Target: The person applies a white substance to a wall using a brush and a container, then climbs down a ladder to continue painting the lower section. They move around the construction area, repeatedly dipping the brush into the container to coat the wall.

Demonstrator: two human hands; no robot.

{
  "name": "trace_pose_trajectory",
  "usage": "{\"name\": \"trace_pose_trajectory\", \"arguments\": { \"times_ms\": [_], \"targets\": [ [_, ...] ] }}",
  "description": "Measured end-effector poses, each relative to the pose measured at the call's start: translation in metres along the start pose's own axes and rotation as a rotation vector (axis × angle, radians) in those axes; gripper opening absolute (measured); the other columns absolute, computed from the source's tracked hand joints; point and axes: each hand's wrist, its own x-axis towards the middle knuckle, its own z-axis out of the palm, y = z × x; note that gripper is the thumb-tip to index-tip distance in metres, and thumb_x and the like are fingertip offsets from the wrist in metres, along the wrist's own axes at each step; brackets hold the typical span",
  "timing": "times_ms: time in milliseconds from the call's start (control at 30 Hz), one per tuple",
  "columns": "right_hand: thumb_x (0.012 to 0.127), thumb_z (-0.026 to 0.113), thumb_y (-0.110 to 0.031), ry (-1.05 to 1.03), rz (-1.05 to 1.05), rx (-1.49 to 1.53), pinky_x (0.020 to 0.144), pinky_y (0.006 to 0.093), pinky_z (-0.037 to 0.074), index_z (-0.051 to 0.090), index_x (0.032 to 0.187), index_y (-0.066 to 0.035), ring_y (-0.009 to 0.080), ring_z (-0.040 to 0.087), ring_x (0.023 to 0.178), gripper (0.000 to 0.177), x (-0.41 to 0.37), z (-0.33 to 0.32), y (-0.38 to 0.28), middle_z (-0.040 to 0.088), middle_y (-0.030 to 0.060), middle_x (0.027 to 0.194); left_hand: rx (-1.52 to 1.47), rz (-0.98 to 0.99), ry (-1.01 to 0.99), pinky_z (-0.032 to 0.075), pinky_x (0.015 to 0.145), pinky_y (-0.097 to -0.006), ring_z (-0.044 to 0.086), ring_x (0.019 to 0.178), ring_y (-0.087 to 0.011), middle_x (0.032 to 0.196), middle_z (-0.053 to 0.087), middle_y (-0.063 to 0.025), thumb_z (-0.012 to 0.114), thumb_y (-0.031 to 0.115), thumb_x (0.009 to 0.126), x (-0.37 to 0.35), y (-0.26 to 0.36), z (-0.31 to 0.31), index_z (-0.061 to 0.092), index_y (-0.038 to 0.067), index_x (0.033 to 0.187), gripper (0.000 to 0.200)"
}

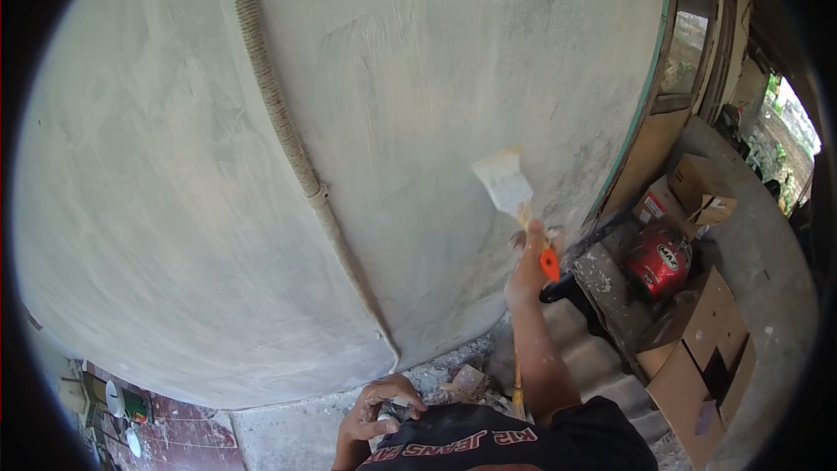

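Head view: there is one paintbrush (pixel 506 181), and its wide pale bristles lie flat against the one big grey wall (pixel 436 78). The brush has an orange handle. The right hand (pixel 526 269) is stretched out towards the wall. Its fingers (pixel 533 234) are closed tight around the orange handle.

The left hand (pixel 379 410) is low down, close to the person's black shirt (pixel 514 445). Its fingers (pixel 397 392) are bent and rest on something small and pale. I cannot tell what that thing is, or if the hand grips it.

One long ribbed hose (pixel 277 113) runs down the wall, well to the left of the brush. One red helmet (pixel 658 262) sits to the right of the brush hand, with brown cardboard boxes (pixel 708 318) around it. I count at least four boxes. At the bottom left, a few small cans (pixel 122 401) stand on a red floor (pixel 187 436).
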Motion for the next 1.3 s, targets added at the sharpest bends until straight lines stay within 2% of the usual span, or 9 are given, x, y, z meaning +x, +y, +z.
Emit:
{"name": "trace_pose_trajectory", "arguments": {
  "times_ms": [200, 367, 500, 567, 667, 800, 867, 1200, 1300],
  "targets": [
    [0.092, 0.055, -0.019, 0.052, 0.305, -0.391, 0.060, 0.0242, 0.038, 0.043, 0.093, -0.008, 0.0119, 0.057, 0.070, 0.015, -0.085, -0.134, 0.121, 0.060, 0.0045, 0.081, 0.011, -0.027, -0.123, 0.040, 0.078, -0.0350, 0.060, 0.075, -0.0233, 0.080, 0.065, -0.0095, 0.061, 0.043, 0.075, 0.020, 0.002, 0.009, 0.065, 0.000, 0.094, 0.047],
    [0.090, 0.055, -0.020, 0.196, 0.736, -0.365, 0.074, 0.0248, 0.045, 0.045, 0.109, -0.003, 0.0192, 0.063, 0.088, 0.028, -0.116, -0.159, 0.115, 0.058, 0.0119, 0.106, 0.029, 0.033, -0.213, 0.038, 0.078, -0.0353, 0.058, 0.075, -0.0230, 0.076, 0.061, -0.0069, 0.060, 0.044, 0.076, 0.039, 0.017, 0.029, 0.064, 0.001, 0.094, 0.047],
    [0.090, 0.054, -0.020, 0.184, 0.796, -0.299, 0.085, 0.0305, 0.048, 0.042, 0.113, 0.001, 0.0246, 0.061, 0.097, 0.033, -0.119, -0.140, 0.102, 0.056, 0.0144, 0.109, 0.012, 0.064, -0.194, 0.037, 0.075, -0.0357, 0.057, 0.073, -0.0231, 0.074, 0.059, -0.0056, 0.060, 0.045, 0.077, 0.028, 0.014, 0.030, 0.064, 0.002, 0.093, 0.046],
    [0.091, 0.053, -0.020, 0.093, 0.671, -0.169, 0.094, 0.0370, 0.047, 0.040, 0.112, 0.002, 0.0289, 0.060, 0.101, 0.033, -0.118, -0.124, 0.096, 0.054, 0.0181, 0.109, 0.010, 0.037, -0.144, 0.037, 0.075, -0.0357, 0.057, 0.072, -0.0234, 0.073, 0.059, -0.0061, 0.055, 0.051, 0.079, 0.017, 0.013, 0.029, 0.064, 0.001, 0.092, 0.053],
    [0.092, 0.051, -0.016, 0.065, 0.625, -0.075, 0.094, 0.0406, 0.048, 0.037, 0.104, 0.000, 0.0321, 0.060, 0.098, 0.025, -0.102, -0.075, 0.058, 0.054, 0.0198, 0.104, 0.012, 0.019, -0.081, 0.036, 0.075, -0.0349, 0.057, 0.069, -0.0234, 0.072, 0.060, -0.0070, 0.037, 0.066, 0.081, 0.000, 0.013, 0.027, 0.064, 0.000, 0.091, 0.072],
    [0.093, 0.050, -0.016, -0.012, 0.581, 0.017, 0.094, 0.0418, 0.049, 0.036, 0.098, -0.002, 0.0324, 0.060, 0.097, 0.020, -0.072, -0.036, 0.023, 0.054, 0.0199, 0.102, 0.007, 0.053, 0.011, 0.036, 0.076, -0.0343, 0.057, 0.070, -0.0232, 0.073, 0.060, -0.0070, 0.035, 0.067, 0.082, -0.011, 0.015, 0.025, 0.065, 0.000, 0.091, 0.074],
    [0.092, 0.050, -0.014, -0.089, 0.392, 0.120, 0.095, 0.0424, 0.048, 0.036, 0.094, -0.004, 0.0321, 0.061, 0.096, 0.018, -0.055, -0.009, -0.002, 0.055, 0.0198, 0.100, 0.065, 0.038, 0.021, 0.037, 0.072, -0.0328, 0.061, 0.068, -0.0214, 0.077, 0.064, -0.0094, 0.024, 0.076, 0.082, -0.012, 0.017, 0.022, 0.066, 0.000, 0.088, 0.087],
    [0.092, 0.049, -0.012, -0.271, -0.340, 0.214, 0.089, 0.0442, 0.051, 0.033, 0.091, -0.003, 0.0301, 0.060, 0.095, 0.018, 0.001, 0.069, -0.069, 0.055, 0.0220, 0.095, -0.014, 0.103, -0.120, 0.034, 0.077, -0.0341, 0.058, 0.072, -0.0231, 0.074, 0.059, -0.0068, 0.030, 0.074, 0.081, 0.006, 0.012, 0.021, 0.064, -0.001, 0.092, 0.082],
    [0.093, 0.050, -0.014, -0.229, -0.240, 0.060, 0.087, 0.0444, 0.052, 0.032, 0.090, -0.003, 0.0268, 0.059, 0.096, 0.021, -0.014, 0.047, -0.030, 0.057, 0.0207, 0.095, -0.029, 0.093, -0.109, 0.034, 0.077, -0.0349, 0.058, 0.073, -0.0238, 0.075, 0.059, -0.0067, 0.031, 0.074, 0.080, 0.002, 0.011, 0.019, 0.064, -0.001, 0.093, 0.083]
  ]
}}
